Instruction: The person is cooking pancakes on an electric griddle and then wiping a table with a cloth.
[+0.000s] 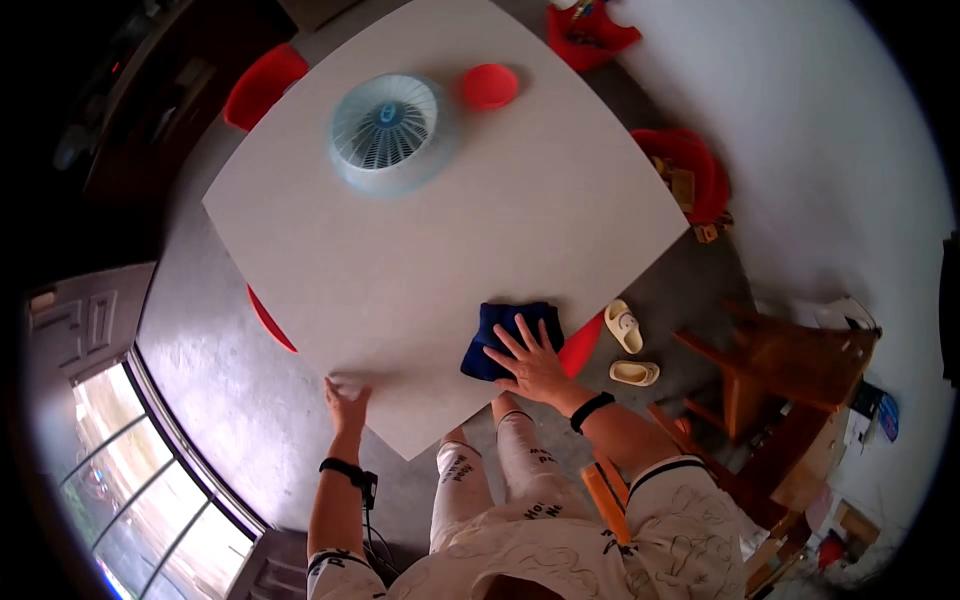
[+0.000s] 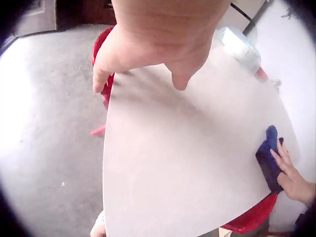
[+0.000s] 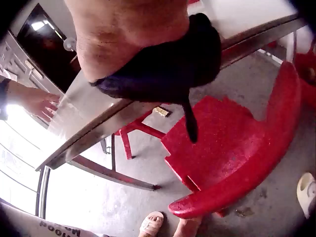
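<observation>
A folded dark blue cloth [image 1: 483,345] lies on the white table [image 1: 400,260] near its right front edge. My right hand [image 1: 535,366] rests flat on it with fingers spread. In the right wrist view the cloth [image 3: 173,69] bunches under the palm, and a strip of it hangs past the table's edge. My left hand [image 1: 347,405] is at the table's left front edge, holding nothing; in the left wrist view, the hand [image 2: 148,49] has its thumb and a finger pointing down over the edge.
A light blue fan-like basket cover [image 1: 390,135] and a red round lid [image 1: 489,87] sit at the table's far side. Red chairs [image 3: 222,148] stand around it. Yellow slippers [image 1: 623,326] and a wooden chair [image 1: 780,370] are on the floor at right.
</observation>
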A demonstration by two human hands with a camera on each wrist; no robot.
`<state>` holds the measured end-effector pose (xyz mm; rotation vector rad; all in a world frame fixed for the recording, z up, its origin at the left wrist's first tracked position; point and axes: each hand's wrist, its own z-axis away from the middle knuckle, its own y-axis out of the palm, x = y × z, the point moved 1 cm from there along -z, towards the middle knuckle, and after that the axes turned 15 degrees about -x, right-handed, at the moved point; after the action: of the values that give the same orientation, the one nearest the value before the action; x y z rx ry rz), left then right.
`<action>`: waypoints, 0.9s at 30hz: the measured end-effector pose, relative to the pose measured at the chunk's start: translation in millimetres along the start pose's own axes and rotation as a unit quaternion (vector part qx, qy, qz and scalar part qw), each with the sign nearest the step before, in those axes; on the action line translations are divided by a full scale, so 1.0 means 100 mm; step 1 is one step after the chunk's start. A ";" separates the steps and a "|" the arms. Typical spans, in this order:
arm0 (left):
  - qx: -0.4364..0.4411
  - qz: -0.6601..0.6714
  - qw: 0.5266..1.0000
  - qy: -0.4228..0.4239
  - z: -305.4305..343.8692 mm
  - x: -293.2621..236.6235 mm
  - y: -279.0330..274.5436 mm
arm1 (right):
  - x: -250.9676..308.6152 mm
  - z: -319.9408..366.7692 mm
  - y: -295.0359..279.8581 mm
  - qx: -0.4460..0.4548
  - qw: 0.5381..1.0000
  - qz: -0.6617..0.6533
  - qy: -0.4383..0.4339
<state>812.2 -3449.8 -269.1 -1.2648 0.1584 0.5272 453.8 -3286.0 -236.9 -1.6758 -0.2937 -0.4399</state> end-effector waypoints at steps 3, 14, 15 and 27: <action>0.023 -0.144 0.989 0.017 0.16 -0.32 0.03 | -0.48 -0.37 -0.06 -0.050 0.994 0.094 -0.002; 0.047 -0.165 0.985 -0.013 0.24 -0.61 -0.11 | -1.44 -1.87 0.05 -0.121 0.917 0.322 0.202; 0.053 -0.166 0.984 -0.022 0.24 -0.65 -0.13 | -1.06 -1.97 0.15 -0.121 0.939 0.283 0.151; 0.090 -0.087 0.992 0.025 0.15 -0.48 -0.29 | 0.26 -1.47 0.58 0.018 0.984 -0.011 -0.179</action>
<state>780.9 -3455.9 -220.6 -1.1042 0.1335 0.3236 484.7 -3441.1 -260.9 -1.7139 -0.5816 -0.1441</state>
